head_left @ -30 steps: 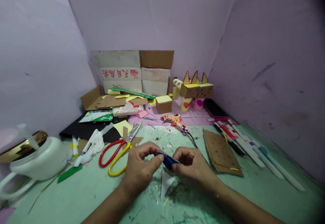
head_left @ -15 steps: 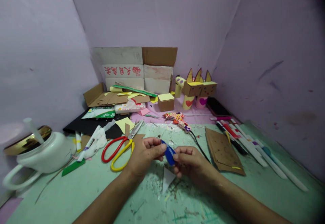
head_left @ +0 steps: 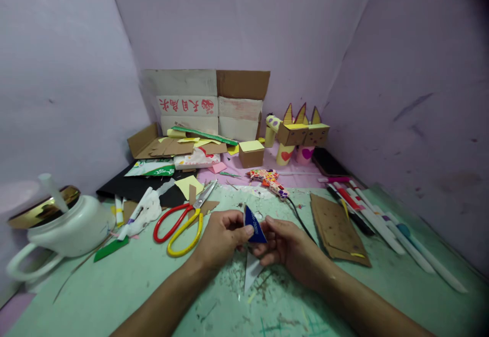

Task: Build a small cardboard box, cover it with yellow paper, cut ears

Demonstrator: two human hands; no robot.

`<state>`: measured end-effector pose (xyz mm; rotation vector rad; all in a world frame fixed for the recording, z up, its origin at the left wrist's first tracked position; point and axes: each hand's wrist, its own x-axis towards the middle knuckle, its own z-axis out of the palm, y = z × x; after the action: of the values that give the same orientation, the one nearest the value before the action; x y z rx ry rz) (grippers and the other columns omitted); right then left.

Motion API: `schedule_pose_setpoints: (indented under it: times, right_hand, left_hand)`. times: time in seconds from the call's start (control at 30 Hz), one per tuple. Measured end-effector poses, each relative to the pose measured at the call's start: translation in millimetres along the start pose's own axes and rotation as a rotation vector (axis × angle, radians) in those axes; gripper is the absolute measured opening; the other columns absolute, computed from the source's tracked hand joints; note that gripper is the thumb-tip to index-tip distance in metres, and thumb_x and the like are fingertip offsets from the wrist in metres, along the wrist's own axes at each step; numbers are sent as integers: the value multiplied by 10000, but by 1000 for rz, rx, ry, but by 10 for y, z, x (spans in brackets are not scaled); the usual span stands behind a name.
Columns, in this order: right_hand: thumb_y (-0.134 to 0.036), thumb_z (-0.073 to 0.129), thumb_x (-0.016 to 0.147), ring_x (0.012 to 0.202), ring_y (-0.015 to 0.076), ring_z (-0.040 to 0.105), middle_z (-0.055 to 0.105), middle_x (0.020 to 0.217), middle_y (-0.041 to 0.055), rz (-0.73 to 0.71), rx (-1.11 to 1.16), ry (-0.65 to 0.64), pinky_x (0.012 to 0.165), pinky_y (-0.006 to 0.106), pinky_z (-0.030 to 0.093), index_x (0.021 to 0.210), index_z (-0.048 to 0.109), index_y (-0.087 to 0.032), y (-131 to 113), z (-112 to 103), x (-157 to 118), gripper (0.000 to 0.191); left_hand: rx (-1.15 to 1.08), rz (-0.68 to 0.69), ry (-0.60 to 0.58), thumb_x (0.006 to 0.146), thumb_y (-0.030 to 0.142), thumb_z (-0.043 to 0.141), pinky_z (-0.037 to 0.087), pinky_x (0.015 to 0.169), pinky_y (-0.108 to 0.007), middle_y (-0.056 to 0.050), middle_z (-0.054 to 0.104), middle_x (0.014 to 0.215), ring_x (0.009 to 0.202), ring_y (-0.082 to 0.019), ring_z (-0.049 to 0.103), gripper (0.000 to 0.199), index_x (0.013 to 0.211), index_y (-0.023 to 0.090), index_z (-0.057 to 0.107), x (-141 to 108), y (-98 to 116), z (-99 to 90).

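A small blue triangular piece (head_left: pixel 254 227) with white print is pinched between the thumb and fingers of my left hand (head_left: pixel 228 234). At its right side is my right hand (head_left: pixel 281 242), thumb raised and apart, its other fingers curled behind the piece's lower right edge. Below both hands a pale triangular piece (head_left: pixel 252 274) lies on the green table (head_left: pixel 225 306). Scissors (head_left: pixel 195 214) with one red and one yellow handle rest open to the left of my left hand.
A glue gun (head_left: pixel 270 181) with a black cord lies beyond my hands. Brown cardboard (head_left: pixel 339 230) and several markers (head_left: pixel 376 219) are at the right. A white teapot-like cup (head_left: pixel 72 230) stands at the left. Behind are a small box (head_left: pixel 251 155) and cardboard figures (head_left: pixel 303 135).
The blue piece has turned and now shows a triangular face with its point up. My right thumb has come off it and lifted. The view has shifted slightly.
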<state>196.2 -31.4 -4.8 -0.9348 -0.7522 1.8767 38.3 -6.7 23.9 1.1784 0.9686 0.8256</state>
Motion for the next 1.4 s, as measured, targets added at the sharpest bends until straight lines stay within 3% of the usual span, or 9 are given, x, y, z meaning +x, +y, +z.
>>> schedule_pose_setpoints:
  times: [0.17,0.33,0.47,0.6,0.8,1.03,1.4]
  right_hand:
    - [-279,772,687,713,152,685,672,763,47,33,128,-181,600,224,569,857,651,-114,-7,1,-24,266]
    - [-239,822,633,689,139,694,694,764,26,9,163,-234,614,213,569,955,621,-134,-13,19,-28,394]
    - [-289,832,614,570,139,692,715,696,39,-71,47,-110,519,181,532,933,577,-132,7,41,12,437]
    - [-306,846,581,510,133,670,704,596,13,-156,-40,47,496,193,521,866,527,-151,41,10,44,455]
    - [-357,843,563,473,138,661,707,581,18,-153,-123,166,483,220,528,837,542,-145,42,-25,42,460]
    - [-351,843,537,459,142,665,665,558,-19,-157,-67,283,410,191,507,770,568,-156,-31,-48,61,409]
    - [-228,859,491,502,121,641,691,622,-10,-130,-137,154,525,234,523,852,571,-151,-17,-51,32,468]
  left_hand:
    - [-4,35,-100,607,380,714,369,483,-198,-2,576,607,506,-83,462,268,659,134,620,-16,-21,-13]
    - [3,35,-80,617,384,711,345,448,-188,-3,577,597,476,-74,446,303,768,125,676,-35,-17,69]
    - [-31,-14,-28,609,371,715,348,401,-204,1,572,538,398,-76,434,369,862,103,695,-33,-32,136]
    - [-144,0,-45,662,375,659,388,427,-213,19,513,483,414,-87,459,312,793,94,698,-14,-99,137]
    - [-143,-4,-3,624,313,672,356,399,-185,14,539,499,409,-66,428,251,750,96,669,16,-157,129]
    - [-86,-47,271,571,309,650,285,313,-163,63,471,352,290,-57,365,193,616,162,533,50,-148,89]
    - [77,-53,245,509,229,603,285,294,-165,55,459,326,294,-67,372,97,539,159,544,42,-58,53]
